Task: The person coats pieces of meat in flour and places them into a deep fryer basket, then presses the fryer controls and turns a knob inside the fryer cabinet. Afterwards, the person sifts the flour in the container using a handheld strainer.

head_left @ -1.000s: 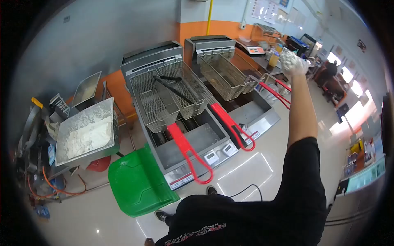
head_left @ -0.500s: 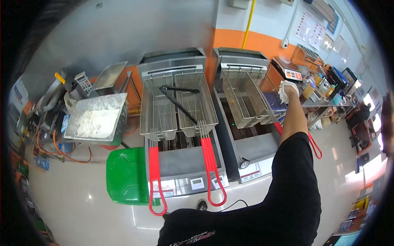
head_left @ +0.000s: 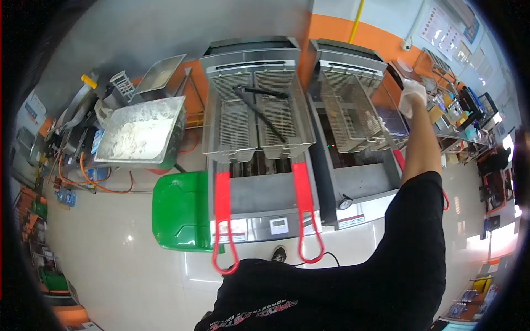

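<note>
My right arm reaches forward over the right-hand fryer (head_left: 359, 179), toward the counter behind it. My right hand (head_left: 413, 99) is covered in thin white material that looks like a glove. Its fingers are not distinct, and I cannot see anything held in it. Below and left of it, a wire fry basket (head_left: 345, 113) rests in that fryer. On the left fryer sit two wire baskets, one left (head_left: 229, 118) and one right (head_left: 281, 113), with red handles pointing at me. Black tongs (head_left: 259, 113) lie across them. My left hand is out of view.
A metal pan of white flour (head_left: 138, 138) stands left of the fryers, with a green plastic lid or bin (head_left: 179, 212) below. A dial thermometer (head_left: 345, 203) sits on the right fryer's front. Bottles and containers (head_left: 439, 110) crowd the right counter. A cable crosses the floor.
The camera view has shifted, so the fryers appear higher and further right. My right hand stays extended near the right counter, now appearing higher. Baskets and tongs keep their places.
</note>
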The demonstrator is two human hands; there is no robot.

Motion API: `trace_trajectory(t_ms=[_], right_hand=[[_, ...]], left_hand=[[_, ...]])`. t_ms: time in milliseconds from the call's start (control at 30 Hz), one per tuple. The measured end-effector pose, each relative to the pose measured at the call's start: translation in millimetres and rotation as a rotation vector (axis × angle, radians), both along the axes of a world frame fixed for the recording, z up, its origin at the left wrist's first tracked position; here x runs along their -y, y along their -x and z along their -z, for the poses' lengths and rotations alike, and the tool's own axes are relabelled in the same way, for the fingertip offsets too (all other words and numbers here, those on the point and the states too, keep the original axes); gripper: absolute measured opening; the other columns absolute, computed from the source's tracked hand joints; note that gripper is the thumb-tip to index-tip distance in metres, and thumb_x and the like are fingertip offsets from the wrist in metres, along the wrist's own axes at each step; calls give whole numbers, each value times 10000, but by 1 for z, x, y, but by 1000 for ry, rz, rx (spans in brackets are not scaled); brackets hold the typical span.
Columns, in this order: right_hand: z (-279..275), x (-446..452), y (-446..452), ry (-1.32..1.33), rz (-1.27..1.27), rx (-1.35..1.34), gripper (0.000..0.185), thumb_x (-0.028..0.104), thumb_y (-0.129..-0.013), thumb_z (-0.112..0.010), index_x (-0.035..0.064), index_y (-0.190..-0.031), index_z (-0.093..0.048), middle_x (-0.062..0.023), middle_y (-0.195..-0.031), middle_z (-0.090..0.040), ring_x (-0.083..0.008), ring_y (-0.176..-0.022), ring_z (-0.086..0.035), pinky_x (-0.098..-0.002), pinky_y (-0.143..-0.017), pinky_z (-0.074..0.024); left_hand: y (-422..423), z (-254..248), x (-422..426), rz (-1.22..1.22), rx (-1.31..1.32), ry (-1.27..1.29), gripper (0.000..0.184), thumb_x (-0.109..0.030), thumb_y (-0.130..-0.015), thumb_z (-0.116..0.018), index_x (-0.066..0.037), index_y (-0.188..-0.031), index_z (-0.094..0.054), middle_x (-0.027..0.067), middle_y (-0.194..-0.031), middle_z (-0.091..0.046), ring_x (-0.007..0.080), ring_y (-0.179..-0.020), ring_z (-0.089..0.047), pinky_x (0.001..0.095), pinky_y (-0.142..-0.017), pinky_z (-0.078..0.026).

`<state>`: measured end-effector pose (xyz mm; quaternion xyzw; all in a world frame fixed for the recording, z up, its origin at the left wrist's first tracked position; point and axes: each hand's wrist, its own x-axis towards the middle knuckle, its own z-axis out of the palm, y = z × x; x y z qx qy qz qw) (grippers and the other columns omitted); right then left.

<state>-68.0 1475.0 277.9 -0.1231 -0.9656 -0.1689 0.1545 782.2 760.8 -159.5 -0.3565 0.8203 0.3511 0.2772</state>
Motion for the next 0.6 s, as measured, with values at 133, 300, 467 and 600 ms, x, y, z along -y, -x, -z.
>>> trace_trajectory(t_ms=[133,300,467,600], right_hand=[[-40,-16,-26,1768,-1015,-165,286,319,-885,-569,58,-987,-627,-69,-977,-618,-225,-917,-569,-330,-832,-453],[-110,42,10,408,-963,-447,204,230,-936,-536,60,-1042,-571,-15,-921,-587,-152,-812,-552,-284,-741,-465],[-170,179,-15,1854,-849,-268,282,248,-933,-548,57,-1140,-572,-59,-1059,-618,-183,-1004,-569,-302,-874,-464],[-165,474,-127,1862,-1006,-335,267,313,-946,-506,100,-1074,-605,-2,-846,-563,-111,-779,-548,-237,-705,-451]], left_hand=[[-30,13,32,48,-129,54,295,-350,-823,-621,-112,-999,-628,163,-915,-666,308,-870,-651,392,-769,-506],[-49,46,84,-121,89,-26,353,-383,-841,-578,-115,-1066,-625,168,-1012,-667,312,-989,-633,389,-845,-498],[-106,42,189,-237,2,6,349,-377,-843,-566,-117,-1067,-627,172,-1011,-666,319,-989,-631,392,-848,-497],[-154,49,269,-315,-51,55,346,-374,-844,-559,-118,-1067,-627,174,-1011,-666,323,-989,-630,393,-850,-496]])
